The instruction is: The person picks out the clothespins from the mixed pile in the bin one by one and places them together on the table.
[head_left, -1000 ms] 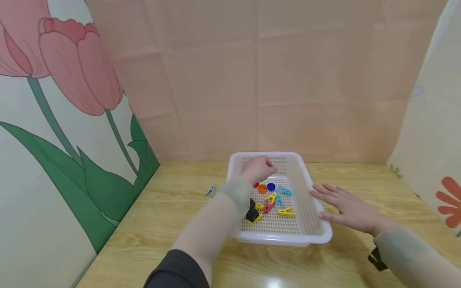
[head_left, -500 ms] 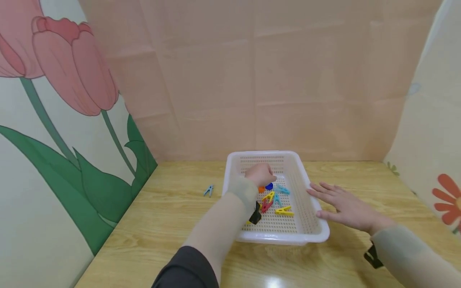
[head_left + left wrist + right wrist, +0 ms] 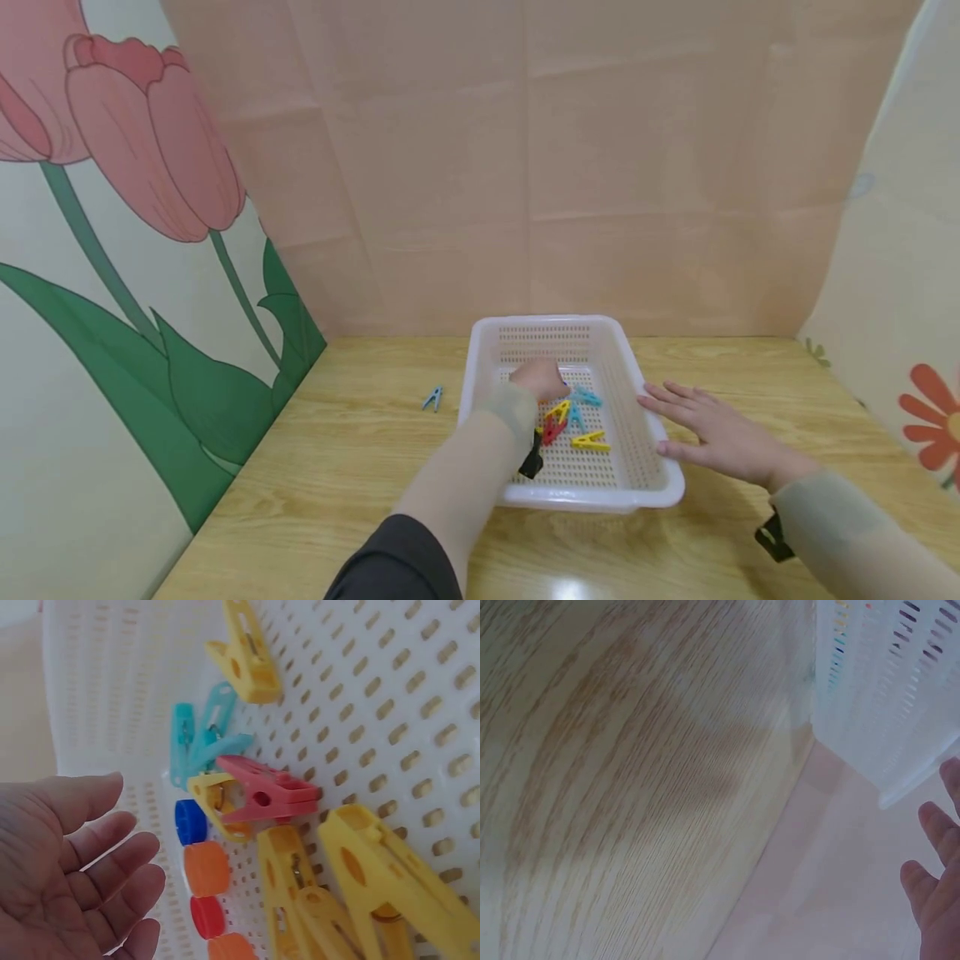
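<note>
My left hand reaches down into a white plastic basket. In the left wrist view its fingers are loosely bent with nothing between them, beside a row of bottle caps: a blue cap, an orange cap, a red cap and another orange one. Around them lie clothespins: a red clothespin, turquoise clothespins and several yellow clothespins. My right hand has its fingers spread, fingertips right at the basket's right rim. In the head view the left hand hides most of the caps.
A light blue clothespin lies on the wooden table, left of the basket. A beige sheet hangs behind the table. Walls with painted flowers stand at both sides.
My left hand has moved down and slightly nearer inside the basket, over the caps. The right hand stays at the rim. The whole view has shifted slightly.
</note>
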The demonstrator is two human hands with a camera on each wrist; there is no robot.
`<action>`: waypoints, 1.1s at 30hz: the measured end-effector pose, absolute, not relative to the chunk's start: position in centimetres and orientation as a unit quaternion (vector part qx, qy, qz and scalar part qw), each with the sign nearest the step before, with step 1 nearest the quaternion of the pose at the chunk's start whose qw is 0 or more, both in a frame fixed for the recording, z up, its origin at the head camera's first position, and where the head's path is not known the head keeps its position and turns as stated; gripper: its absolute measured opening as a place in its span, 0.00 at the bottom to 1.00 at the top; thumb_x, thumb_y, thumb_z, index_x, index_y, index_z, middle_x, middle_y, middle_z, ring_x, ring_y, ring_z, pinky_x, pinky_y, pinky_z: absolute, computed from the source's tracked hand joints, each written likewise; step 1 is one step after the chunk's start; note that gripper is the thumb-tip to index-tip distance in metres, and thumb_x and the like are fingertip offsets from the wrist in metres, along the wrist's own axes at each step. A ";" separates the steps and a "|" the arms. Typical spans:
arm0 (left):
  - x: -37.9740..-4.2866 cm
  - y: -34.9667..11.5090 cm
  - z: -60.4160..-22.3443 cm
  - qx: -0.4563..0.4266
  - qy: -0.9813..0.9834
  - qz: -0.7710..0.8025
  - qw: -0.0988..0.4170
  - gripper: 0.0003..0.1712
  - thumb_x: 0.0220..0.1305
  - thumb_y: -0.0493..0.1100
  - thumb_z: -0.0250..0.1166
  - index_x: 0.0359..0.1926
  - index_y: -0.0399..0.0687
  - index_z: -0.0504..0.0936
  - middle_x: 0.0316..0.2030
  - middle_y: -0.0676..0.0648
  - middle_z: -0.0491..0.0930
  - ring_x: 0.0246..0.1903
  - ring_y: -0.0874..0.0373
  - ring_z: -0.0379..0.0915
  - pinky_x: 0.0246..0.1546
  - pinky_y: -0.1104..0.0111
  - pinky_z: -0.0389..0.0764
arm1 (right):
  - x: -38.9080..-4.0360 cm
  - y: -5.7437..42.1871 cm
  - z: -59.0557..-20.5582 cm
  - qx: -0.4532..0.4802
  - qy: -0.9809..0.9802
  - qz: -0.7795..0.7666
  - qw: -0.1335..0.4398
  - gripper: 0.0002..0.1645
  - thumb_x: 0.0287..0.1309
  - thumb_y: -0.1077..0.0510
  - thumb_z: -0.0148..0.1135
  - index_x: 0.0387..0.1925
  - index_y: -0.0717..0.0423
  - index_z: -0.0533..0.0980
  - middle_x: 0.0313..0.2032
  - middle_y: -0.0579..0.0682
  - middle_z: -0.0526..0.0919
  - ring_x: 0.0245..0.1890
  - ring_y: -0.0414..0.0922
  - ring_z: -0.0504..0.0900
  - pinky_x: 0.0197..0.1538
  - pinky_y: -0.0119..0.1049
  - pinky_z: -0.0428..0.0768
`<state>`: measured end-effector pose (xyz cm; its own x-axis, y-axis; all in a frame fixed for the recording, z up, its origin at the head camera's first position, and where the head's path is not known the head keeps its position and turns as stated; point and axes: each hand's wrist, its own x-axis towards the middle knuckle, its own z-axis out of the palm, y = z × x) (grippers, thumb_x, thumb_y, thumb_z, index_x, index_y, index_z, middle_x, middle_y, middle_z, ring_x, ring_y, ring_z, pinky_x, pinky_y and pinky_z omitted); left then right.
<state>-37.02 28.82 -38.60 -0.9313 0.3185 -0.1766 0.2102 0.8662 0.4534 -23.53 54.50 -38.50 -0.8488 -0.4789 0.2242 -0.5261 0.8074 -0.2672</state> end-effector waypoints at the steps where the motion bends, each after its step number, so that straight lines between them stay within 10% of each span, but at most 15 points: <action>1: -37.1 28.8 -38.9 0.133 0.958 0.218 0.131 0.11 0.58 0.53 0.69 0.31 0.52 0.82 0.26 0.55 0.78 0.27 0.59 0.72 0.33 0.64 0.73 | -23.6 54.5 -38.5 0.266 -0.948 0.162 0.074 0.41 0.59 0.43 0.63 0.71 0.43 0.61 0.70 0.52 0.60 0.69 0.65 0.54 0.68 0.60 0.45; 24: -35.9 29.0 -41.1 0.037 0.947 0.234 0.216 0.09 0.52 0.49 0.73 0.29 0.52 0.82 0.29 0.49 0.79 0.26 0.53 0.75 0.26 0.61 0.75 | -23.6 54.4 -38.2 0.266 -0.946 0.173 0.070 0.40 0.59 0.43 0.63 0.71 0.43 0.61 0.70 0.53 0.61 0.69 0.65 0.54 0.69 0.57 0.42; 33: -36.0 29.0 -41.1 0.045 0.951 0.211 0.220 0.07 0.54 0.44 0.70 0.24 0.48 0.83 0.27 0.48 0.79 0.24 0.53 0.74 0.22 0.63 0.74 | -23.6 54.4 -38.3 0.275 -0.945 0.159 0.079 0.40 0.59 0.43 0.63 0.71 0.44 0.62 0.70 0.53 0.62 0.69 0.64 0.54 0.70 0.42 0.33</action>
<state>-36.05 28.97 -41.13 -0.8992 0.1791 -0.3992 -0.0062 0.9071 0.4209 -23.62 54.37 -38.30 -0.8365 -0.4939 0.2373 -0.5444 0.7984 -0.2573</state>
